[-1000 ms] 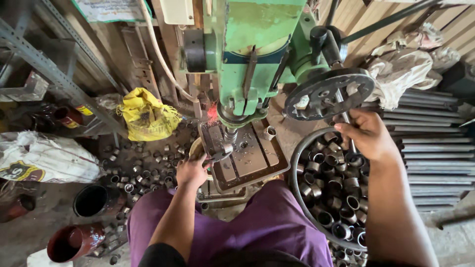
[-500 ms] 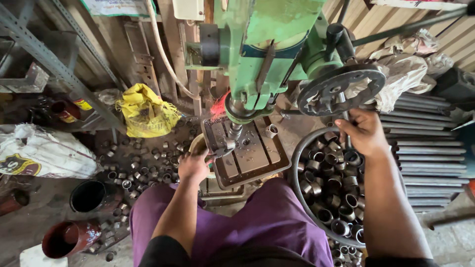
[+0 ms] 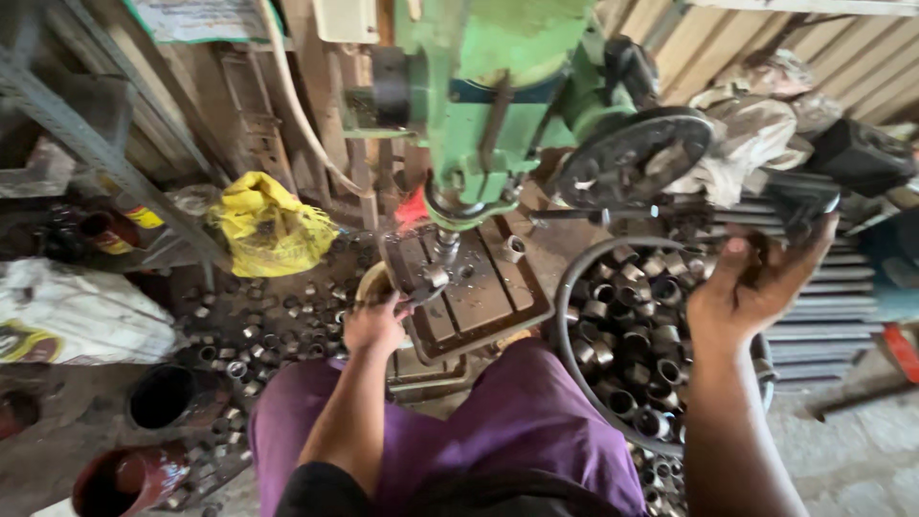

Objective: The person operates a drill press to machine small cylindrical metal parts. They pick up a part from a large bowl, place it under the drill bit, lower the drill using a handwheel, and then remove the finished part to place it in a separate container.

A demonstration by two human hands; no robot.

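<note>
Nearest the camera, purple trousers (image 3: 517, 421) are seen, with both forearms stretched out over them. The left hand (image 3: 375, 325) is closed around a small handle at the front left corner of the drill's slotted table (image 3: 483, 297); what exactly is gripped past the fingers (image 3: 388, 304) can't be made out, it's partly hidden. The right hand (image 3: 751, 282) is held open, fingers spread and curled a bit, nothing in it, hanging over the far right rim of the round tub (image 3: 574, 354) that's packed with short metal rings (image 3: 632, 335).

A single ring (image 3: 513, 249) is sat upright on the table, just right of the spindle (image 3: 442, 244), hole facing up. It's placed up and to the right of the left hand, and well left of the right hand, so the left hand is the nearer one. The black handwheel (image 3: 632, 158) is found just above and left of the open right hand, close but not touched.

Further back, loose rings are scattered on the floor (image 3: 278, 316), beside a yellow bag (image 3: 263, 225), and the green drill body (image 3: 488, 86) is seen above it all.
</note>
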